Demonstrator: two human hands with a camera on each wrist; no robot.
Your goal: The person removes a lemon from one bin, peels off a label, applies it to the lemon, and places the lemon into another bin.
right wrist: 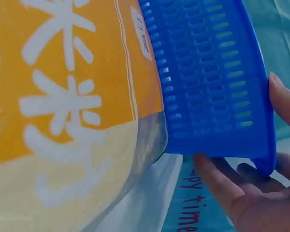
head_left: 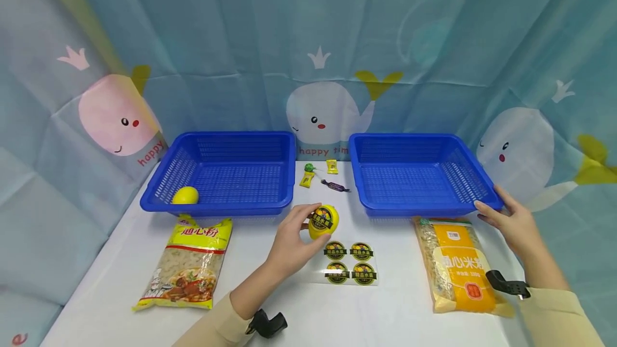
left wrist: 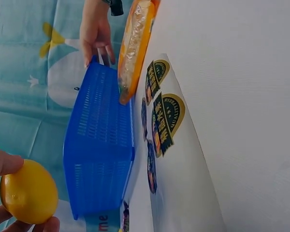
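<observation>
Two blue baskets sit side by side at the back of a white worktop (head_left: 390, 309), in front of a curtain (head_left: 231, 31) printed with cartoon whales, and a person in beige sleeves (head_left: 554, 304) has a hand busy at each side. From where I stand, the left hand (head_left: 294, 240) has its grip clamped on a yellow fruit (head_left: 323, 221), which it holds raised over the worktop, near the sticker sheet (head_left: 350, 262). That fruit wears a round dark sticker (head_left: 322, 219), turned upward; four more stickers of the same design lie on the sheet.

The right hand (head_left: 516, 224) is over at the right-hand basket (head_left: 414, 209), its grip set on the near outer corner, thumb on one side and fingers on the other. I see another yellow fruit (head_left: 185, 195) resting in the left-hand basket (head_left: 241, 209), at its near left corner.

Some sweets lie between the baskets: a green lollipop (head_left: 309, 167), two yellow-wrapped candies (head_left: 332, 166) and a purple candy (head_left: 335, 186). A pasta bag with a yellow-green top (head_left: 188, 266) lies before the left-hand basket, and an orange bag (head_left: 463, 266) lies just before the right-hand one, close by the right hand. Black straps (head_left: 270, 324) circle both wrists.
</observation>
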